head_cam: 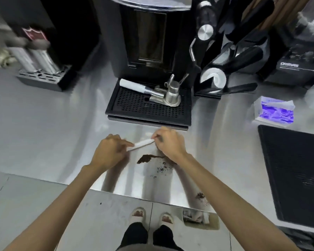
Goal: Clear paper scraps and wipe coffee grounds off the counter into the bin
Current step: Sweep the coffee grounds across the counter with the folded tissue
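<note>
Steel desk (43,133) runs under the coffee machine (149,33); white lettering on a black box (294,69) is too blurred to read. My left hand (109,151) and right hand (169,144) pinch a white paper scrap (142,144) between their fingers (127,142), just beyond the coffee grounds (144,159).

Bare forearms (62,205), black trousers (134,236) and pale open-toed slippers (138,213).

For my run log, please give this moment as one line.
left hand: holds white paper strip | right hand: pinches other end | coffee grounds: on steel counter, unwiped | bin: on floor below counter edge
</note>
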The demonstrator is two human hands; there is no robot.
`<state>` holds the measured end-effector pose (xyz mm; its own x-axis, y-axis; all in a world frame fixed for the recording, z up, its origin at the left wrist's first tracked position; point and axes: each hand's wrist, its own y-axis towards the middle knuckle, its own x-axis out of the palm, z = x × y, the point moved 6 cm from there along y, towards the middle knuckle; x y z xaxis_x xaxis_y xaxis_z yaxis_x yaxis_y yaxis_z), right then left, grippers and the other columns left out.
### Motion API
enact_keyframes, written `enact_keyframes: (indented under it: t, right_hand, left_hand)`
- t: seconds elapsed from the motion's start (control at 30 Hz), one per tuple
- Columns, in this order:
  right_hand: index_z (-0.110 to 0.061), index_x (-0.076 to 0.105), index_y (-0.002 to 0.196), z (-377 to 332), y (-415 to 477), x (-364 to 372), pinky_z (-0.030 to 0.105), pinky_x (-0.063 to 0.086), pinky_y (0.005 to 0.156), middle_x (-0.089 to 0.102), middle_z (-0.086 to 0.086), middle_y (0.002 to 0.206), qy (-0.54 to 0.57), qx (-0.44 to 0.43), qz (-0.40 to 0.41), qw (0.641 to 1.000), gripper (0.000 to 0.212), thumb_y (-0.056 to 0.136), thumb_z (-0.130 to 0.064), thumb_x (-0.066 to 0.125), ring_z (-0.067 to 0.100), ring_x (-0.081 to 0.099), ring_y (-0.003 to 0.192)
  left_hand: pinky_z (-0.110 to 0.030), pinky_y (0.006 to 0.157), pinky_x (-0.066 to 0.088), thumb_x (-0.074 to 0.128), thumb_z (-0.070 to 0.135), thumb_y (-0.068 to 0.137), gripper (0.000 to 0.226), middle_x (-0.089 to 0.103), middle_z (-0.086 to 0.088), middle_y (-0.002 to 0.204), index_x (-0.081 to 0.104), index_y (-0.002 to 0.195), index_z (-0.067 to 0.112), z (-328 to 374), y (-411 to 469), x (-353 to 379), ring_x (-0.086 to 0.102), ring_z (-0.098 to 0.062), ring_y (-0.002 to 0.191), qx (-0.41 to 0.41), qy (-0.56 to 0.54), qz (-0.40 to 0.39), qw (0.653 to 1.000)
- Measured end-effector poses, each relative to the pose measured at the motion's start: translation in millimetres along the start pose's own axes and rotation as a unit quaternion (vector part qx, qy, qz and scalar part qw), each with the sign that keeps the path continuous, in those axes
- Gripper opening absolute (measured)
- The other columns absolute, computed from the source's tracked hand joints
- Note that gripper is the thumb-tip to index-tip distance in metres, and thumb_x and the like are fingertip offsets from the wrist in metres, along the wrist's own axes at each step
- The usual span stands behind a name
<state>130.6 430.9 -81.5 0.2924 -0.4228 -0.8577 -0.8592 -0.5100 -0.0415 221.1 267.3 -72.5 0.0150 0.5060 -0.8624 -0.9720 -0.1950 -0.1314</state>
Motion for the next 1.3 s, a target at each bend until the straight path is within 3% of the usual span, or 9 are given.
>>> enact_keyframes:
  t: [0.33, 0.47, 0.73, 0.83, 0.93, 1.07, 1.13, 1.2, 1.3]
  right_hand:
    - [-0.025, 0.070, 0.092, -38, 10, 29, 0.028, 0.043, 0.069, 0.066, -0.008, 0.098, -0.048, -0.130, -0.080, 0.987, 0.023, 0.087, -0.016, 0.050, 0.021, 0.064, 0.087]
    - [-0.026, 0.071, 0.088, -19, 2, 17, 0.022, 0.040, 0.065, 0.065, -0.010, 0.091, -0.043, -0.154, -0.090, 0.983, 0.020, 0.085, -0.017, 0.053, 0.016, 0.064, 0.080]
    - [-0.027, 0.071, 0.084, 40, -18, -11, 0.028, 0.051, 0.063, 0.066, -0.011, 0.087, -0.059, -0.161, -0.087, 0.981, 0.017, 0.083, -0.016, 0.059, 0.012, 0.061, 0.069]
    - [-0.028, 0.072, 0.083, 39, -19, -16, 0.024, 0.047, 0.061, 0.067, -0.010, 0.088, -0.064, -0.165, -0.082, 0.981, 0.017, 0.084, -0.016, 0.059, 0.014, 0.063, 0.074]
    - [-0.028, 0.071, 0.085, 15, -10, -12, 0.026, 0.045, 0.064, 0.067, -0.009, 0.092, -0.041, -0.182, -0.082, 0.979, 0.017, 0.084, -0.018, 0.057, 0.015, 0.063, 0.083]
    - [-0.025, 0.071, 0.088, -22, -3, 7, 0.024, 0.039, 0.065, 0.067, -0.007, 0.095, -0.045, -0.231, -0.108, 0.966, 0.016, 0.086, -0.019, 0.056, 0.014, 0.064, 0.086]
    - [-0.024, 0.071, 0.090, -30, -3, 18, 0.024, 0.040, 0.067, 0.067, -0.006, 0.097, -0.053, -0.242, -0.133, 0.960, 0.017, 0.088, -0.019, 0.055, 0.015, 0.063, 0.088]
    - [-0.025, 0.071, 0.091, -29, -5, 22, 0.026, 0.043, 0.070, 0.067, -0.005, 0.097, -0.045, -0.240, -0.148, 0.958, 0.017, 0.088, -0.019, 0.055, 0.016, 0.062, 0.088]
    - [-0.024, 0.072, 0.089, -23, -11, 21, 0.026, 0.041, 0.067, 0.066, -0.005, 0.094, -0.045, -0.253, -0.159, 0.953, 0.018, 0.087, -0.018, 0.055, 0.015, 0.061, 0.087]
  left_hand:
    - [-0.037, 0.083, 0.049, 0.056, 0.010, 0.085, 0.029, 0.067, -0.010, 0.085, 0.075, 0.103, 0.024, -9, -68, 28, 0.059, -0.027, 0.095, -0.137, -0.045, 0.089, 0.986]
    - [-0.039, 0.085, 0.049, 0.054, 0.010, 0.082, 0.033, 0.066, -0.008, 0.086, 0.073, 0.105, 0.024, 20, -78, 51, 0.059, -0.026, 0.096, -0.147, -0.068, 0.097, 0.982]
    - [-0.031, 0.089, 0.046, 0.050, 0.017, 0.085, 0.036, 0.066, -0.001, 0.099, 0.068, 0.113, 0.029, 76, -77, 90, 0.056, -0.018, 0.103, -0.139, -0.089, 0.073, 0.984]
    - [-0.028, 0.090, 0.046, 0.049, 0.016, 0.086, 0.036, 0.066, -0.002, 0.099, 0.066, 0.116, 0.029, 88, -80, 93, 0.056, -0.017, 0.102, -0.135, -0.105, 0.073, 0.983]
    - [-0.023, 0.083, 0.044, 0.053, 0.012, 0.084, 0.035, 0.067, -0.003, 0.094, 0.069, 0.111, 0.026, 77, -87, 73, 0.059, -0.018, 0.096, -0.165, -0.122, 0.112, 0.972]
    - [-0.028, 0.078, 0.048, 0.053, 0.011, 0.081, 0.034, 0.072, -0.001, 0.090, 0.073, 0.101, 0.028, 42, -100, 47, 0.064, -0.021, 0.089, -0.252, -0.132, 0.126, 0.951]
    - [-0.020, 0.071, 0.049, 0.055, 0.008, 0.078, 0.034, 0.073, 0.003, 0.077, 0.074, 0.098, 0.028, 34, -105, 48, 0.066, -0.015, 0.083, -0.268, -0.149, 0.102, 0.946]
    - [-0.001, 0.059, 0.042, 0.055, 0.006, 0.077, 0.032, 0.072, 0.003, 0.066, 0.075, 0.095, 0.024, 36, -108, 57, 0.063, -0.007, 0.072, -0.277, -0.181, 0.086, 0.940]
    - [-0.001, 0.052, 0.041, 0.052, 0.005, 0.078, 0.032, 0.075, -0.003, 0.073, 0.074, 0.096, 0.019, 51, -108, 75, 0.057, -0.009, 0.058, -0.288, -0.215, 0.080, 0.930]
